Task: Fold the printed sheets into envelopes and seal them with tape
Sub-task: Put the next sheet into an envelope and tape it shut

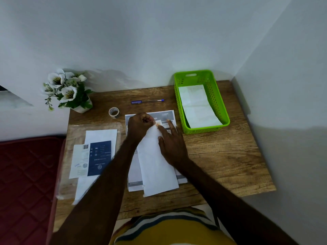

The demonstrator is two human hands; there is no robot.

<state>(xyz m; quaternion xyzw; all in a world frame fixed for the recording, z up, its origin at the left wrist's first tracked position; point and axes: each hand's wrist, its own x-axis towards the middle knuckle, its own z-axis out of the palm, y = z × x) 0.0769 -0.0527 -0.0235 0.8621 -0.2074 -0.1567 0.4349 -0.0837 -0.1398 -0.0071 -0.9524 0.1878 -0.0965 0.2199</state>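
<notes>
Now the left hand [139, 125] pinches the folded sheet [155, 161] at its far tip while the right hand [170, 144], fingers flat, presses just beside that grip; slack pressure could skew the crease.

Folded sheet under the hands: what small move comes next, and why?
Probably press the piece held by the left hand flat over the far end of the folded sheet. The left hand pinches something small there, likely tape, while the right hand lies flat on the sheet, steadying it. The tape roll stands aside.
</notes>
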